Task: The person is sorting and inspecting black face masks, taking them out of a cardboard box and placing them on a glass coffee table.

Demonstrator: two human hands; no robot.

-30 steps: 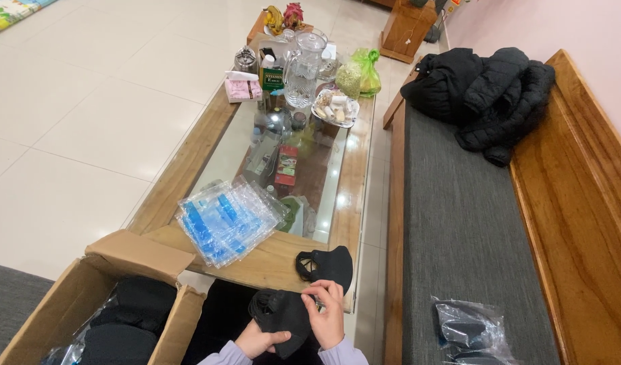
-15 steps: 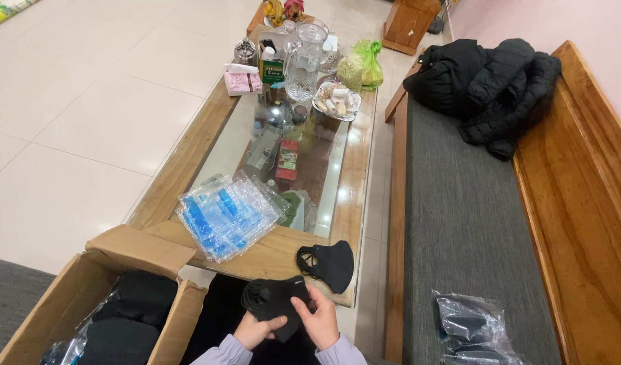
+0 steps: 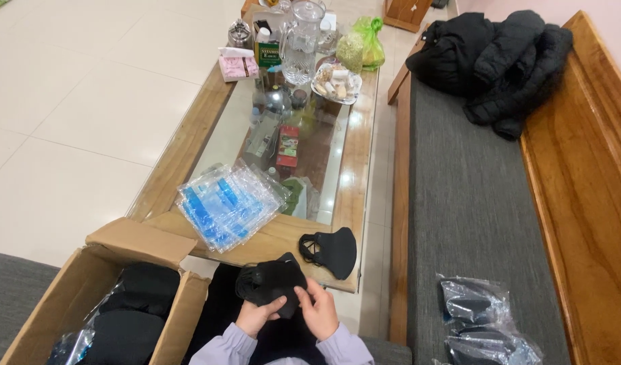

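Observation:
Both my hands hold a small stack of black face masks [image 3: 273, 282] low in the head view, just before the near edge of the table. My left hand [image 3: 255, 315] grips the stack from below. My right hand [image 3: 319, 312] pinches its right side with the thumb on top. Another black mask [image 3: 332, 251] lies loose on the wooden table edge to the right. A fan of clear plastic bags with blue print [image 3: 228, 203] rests on the table corner to the left.
An open cardboard box [image 3: 74, 297] holding black masks stands at my left. The glass-topped wooden table [image 3: 354, 182] carries a glass jug [image 3: 301, 42], boxes and a plate. On the grey bench [image 3: 472, 223] lie packed masks [image 3: 483, 324] and a black jacket [image 3: 503, 61].
The stack of masks has risen a little toward the table edge in my hands, and my right fingers have shifted on it. The view has tilted slightly downward.

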